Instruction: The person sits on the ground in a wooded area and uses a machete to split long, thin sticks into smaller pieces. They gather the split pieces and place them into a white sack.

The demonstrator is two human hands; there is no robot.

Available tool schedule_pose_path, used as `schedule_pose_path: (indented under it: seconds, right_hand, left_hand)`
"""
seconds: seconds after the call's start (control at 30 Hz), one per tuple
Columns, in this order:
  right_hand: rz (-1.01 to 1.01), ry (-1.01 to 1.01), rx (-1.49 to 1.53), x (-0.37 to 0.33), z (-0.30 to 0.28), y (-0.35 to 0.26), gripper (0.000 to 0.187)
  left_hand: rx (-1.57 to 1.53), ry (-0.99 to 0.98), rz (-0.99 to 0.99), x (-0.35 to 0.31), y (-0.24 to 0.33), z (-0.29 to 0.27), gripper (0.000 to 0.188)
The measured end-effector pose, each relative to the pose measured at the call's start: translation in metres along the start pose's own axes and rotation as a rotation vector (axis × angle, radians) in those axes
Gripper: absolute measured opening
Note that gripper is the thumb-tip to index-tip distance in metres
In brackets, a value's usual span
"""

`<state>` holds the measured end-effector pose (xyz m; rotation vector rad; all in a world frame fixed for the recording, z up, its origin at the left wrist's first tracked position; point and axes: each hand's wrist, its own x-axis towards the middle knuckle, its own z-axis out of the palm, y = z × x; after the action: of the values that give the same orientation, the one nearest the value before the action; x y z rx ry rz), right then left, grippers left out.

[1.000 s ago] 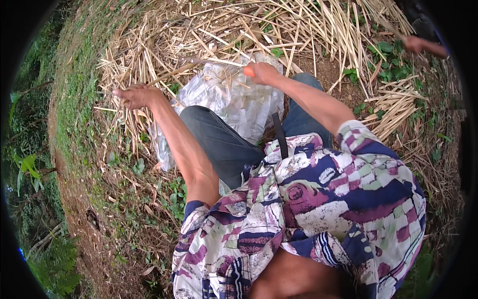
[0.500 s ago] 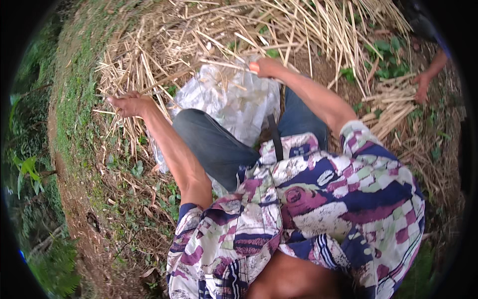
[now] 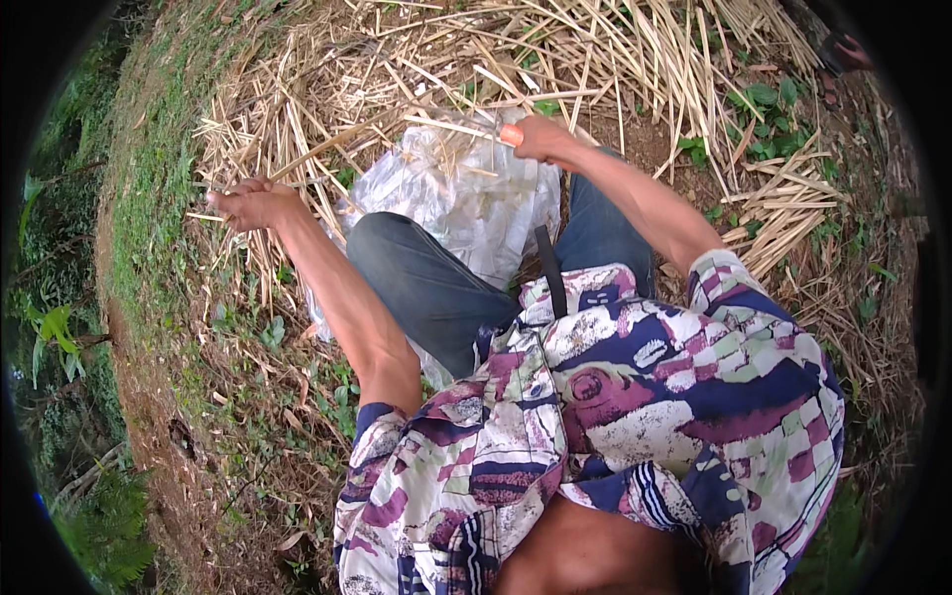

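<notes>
Person seated low on sloping ground, both arms stretched forward, elbows bent slightly. Left hand (image 3: 256,205), out beyond the left edge of a crumpled, translucent plastic sheet (image 3: 496,213), is closed in a narrow grip around a slender tan stick (image 3: 327,148); the stick slants up and rightward toward the sheet's far edge. Right hand (image 3: 543,139), near the sheet's far right corner, is wrapped around a short, rounded orange handle (image 3: 511,135); whatever extends from the handle is hard to tell from the litter behind. Just left of the handle, a flat, pale split strip (image 3: 448,126) lies across the sheet's far edge; contact with the handle cannot be told. Sheet spreads between and beneath the knees of dark blue-grey trousers (image 3: 416,273), pale scraps on its upper part. Beyond its far edge, a loose litter of straw-coloured split strips (image 3: 635,59), lying at all angles. Right of the right forearm, a smaller heap of short, pale yellow strips (image 3: 788,205) rests on the ground beside low, broad-leaved green plants (image 3: 764,99).
</notes>
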<state>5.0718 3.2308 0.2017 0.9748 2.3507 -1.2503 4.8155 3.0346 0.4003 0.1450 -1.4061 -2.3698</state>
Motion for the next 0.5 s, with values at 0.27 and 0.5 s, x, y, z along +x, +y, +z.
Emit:
schedule_pose_path:
  seconds: [0.27, 0.5]
  right_hand:
    - [0.122, -0.23, 0.454, -0.027, -0.001, 0.017, 0.019]
    - [-0.013, 0.06, 0.24, -0.069, 0.015, 0.022, 0.026]
  left_hand:
    - [0.005, -0.01, -0.026, -0.023, -0.026, 0.009, 0.035]
    - [0.027, -0.399, 0.041, -0.036, -0.067, -0.01, 0.05]
